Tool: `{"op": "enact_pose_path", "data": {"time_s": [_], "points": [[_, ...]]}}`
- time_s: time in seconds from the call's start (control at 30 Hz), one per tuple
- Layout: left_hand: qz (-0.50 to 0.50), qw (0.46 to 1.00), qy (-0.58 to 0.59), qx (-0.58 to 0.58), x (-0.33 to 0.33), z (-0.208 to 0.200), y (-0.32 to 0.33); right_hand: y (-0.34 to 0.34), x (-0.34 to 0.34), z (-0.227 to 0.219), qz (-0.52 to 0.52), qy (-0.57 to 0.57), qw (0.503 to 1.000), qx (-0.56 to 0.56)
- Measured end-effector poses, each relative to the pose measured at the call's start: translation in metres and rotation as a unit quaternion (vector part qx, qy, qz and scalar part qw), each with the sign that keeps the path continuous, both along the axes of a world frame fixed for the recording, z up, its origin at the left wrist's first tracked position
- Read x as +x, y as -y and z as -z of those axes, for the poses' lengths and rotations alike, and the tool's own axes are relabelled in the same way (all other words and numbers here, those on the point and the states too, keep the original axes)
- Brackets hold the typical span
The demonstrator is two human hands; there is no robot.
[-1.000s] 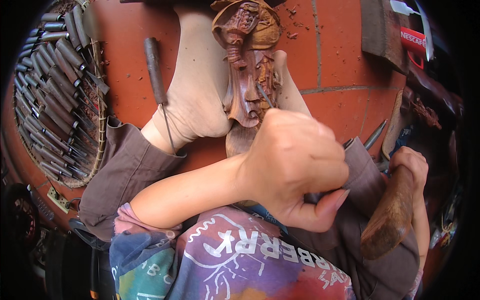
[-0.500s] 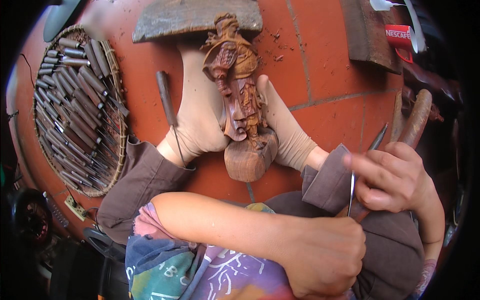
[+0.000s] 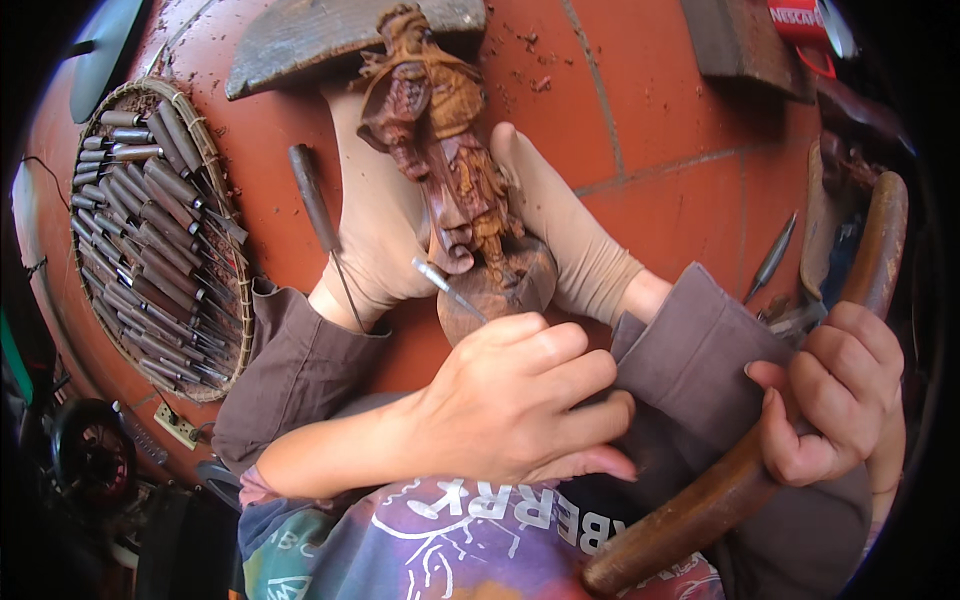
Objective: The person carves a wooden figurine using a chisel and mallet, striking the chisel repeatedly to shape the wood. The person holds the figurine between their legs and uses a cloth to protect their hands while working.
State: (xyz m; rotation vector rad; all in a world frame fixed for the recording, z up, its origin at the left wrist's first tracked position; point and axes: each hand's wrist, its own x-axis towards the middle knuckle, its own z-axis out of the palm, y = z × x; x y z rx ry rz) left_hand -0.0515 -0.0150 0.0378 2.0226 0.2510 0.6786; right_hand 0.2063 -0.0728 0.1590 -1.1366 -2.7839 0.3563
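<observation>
Both hands have changed grips: the left hand [image 3: 520,400] now clamps a chisel [image 3: 447,287] against the wooden figure [image 3: 450,190] lying between the socked feet [image 3: 385,235]. Right hand [image 3: 835,400], formerly pinching that chisel, now grasps the wooden mallet [image 3: 740,480] at near right.

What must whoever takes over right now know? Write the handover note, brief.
Left hand: closed on a chisel, tip at the foot of the carved wooden figure.
Right hand: gripping the wooden mallet, held off to the side, away from the chisel.
Figure: lying on the red floor, wedged between both socked feet.
Spare tools: basket on the left; one loose chisel beside the left foot.
Done: upper body finely carved.
Left: the round base looks plain.
</observation>
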Motion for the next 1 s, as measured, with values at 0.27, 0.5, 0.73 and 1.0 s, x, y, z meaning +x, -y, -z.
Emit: {"op": "enact_pose_path", "data": {"time_s": [0.27,0.5,0.73,1.0], "points": [[-0.029,0.994,0.103,0.002,0.017,0.039,0.004,-0.010,-0.016,0.001,-0.013,0.043,0.996,-0.078],[-0.006,0.992,0.119,-0.028,0.018,0.044,-0.001,-0.008,-0.012,0.008,-0.021,0.044,0.993,-0.112],[-0.020,0.991,0.126,-0.033,0.019,0.046,0.000,-0.009,-0.004,0.004,-0.059,0.062,0.986,-0.146],[-0.036,0.988,0.142,-0.040,0.020,0.047,0.001,-0.007,-0.001,0.008,-0.055,0.044,0.988,-0.139]]}}
